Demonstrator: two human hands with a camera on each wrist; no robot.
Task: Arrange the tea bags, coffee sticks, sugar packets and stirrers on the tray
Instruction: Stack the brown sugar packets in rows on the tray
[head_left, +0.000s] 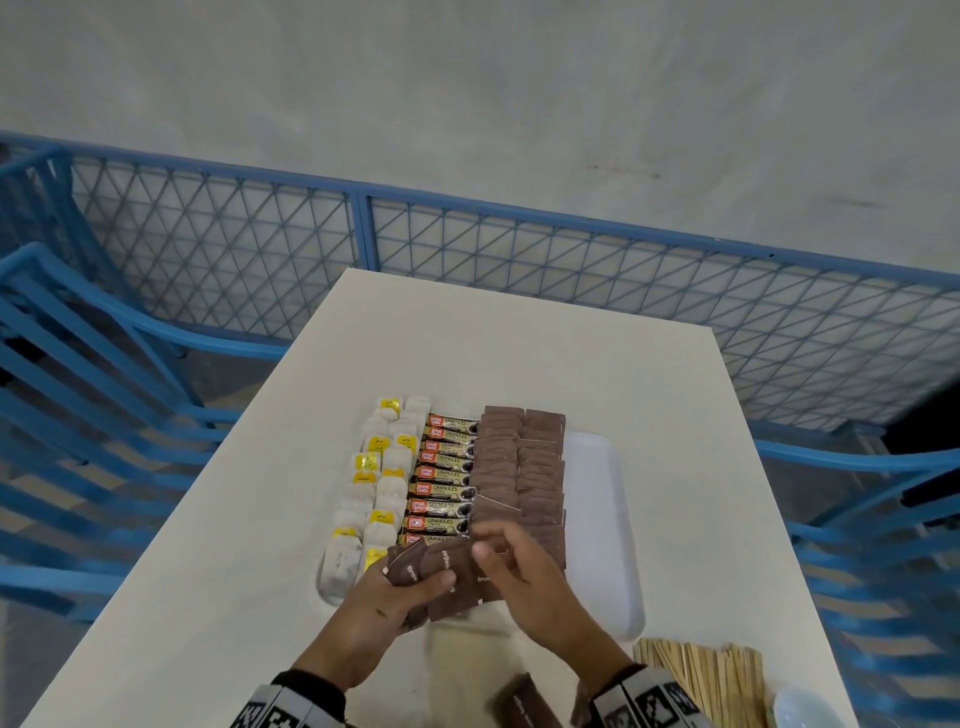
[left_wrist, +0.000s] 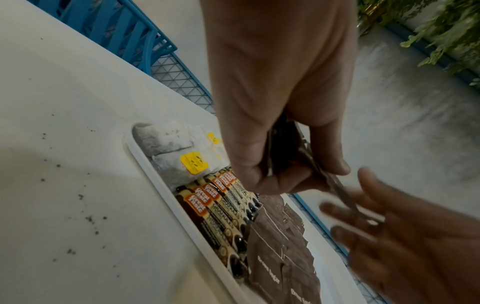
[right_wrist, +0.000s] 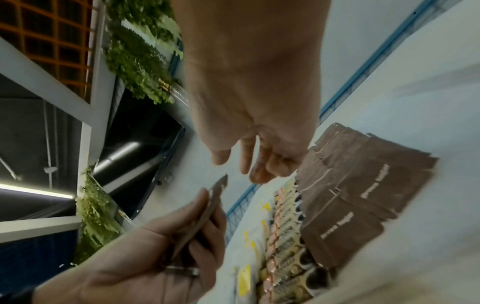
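A white tray (head_left: 592, 509) lies on the white table (head_left: 260, 519). On it, from left to right, are tea bags (head_left: 374, 483), a column of coffee sticks (head_left: 447, 478) and two columns of brown sugar packets (head_left: 519, 467); its right strip is bare. Over the tray's near edge my left hand (head_left: 436, 582) grips a fanned stack of brown sugar packets (head_left: 452, 571), seen edge-on in the left wrist view (left_wrist: 285, 144). My right hand (head_left: 498, 556) hovers right beside that stack, its fingers (right_wrist: 245, 164) loosely extended and holding nothing. Wooden stirrers (head_left: 706, 675) lie on the table near right.
One loose brown packet (head_left: 524, 701) lies on the table between my wrists, and a white round object (head_left: 795, 712) sits at the near right corner. A blue mesh fence (head_left: 519, 244) stands behind the table, with blue chairs (head_left: 78, 389) at the sides. Dark crumbs (left_wrist: 88, 218) dot the table left of the tray.
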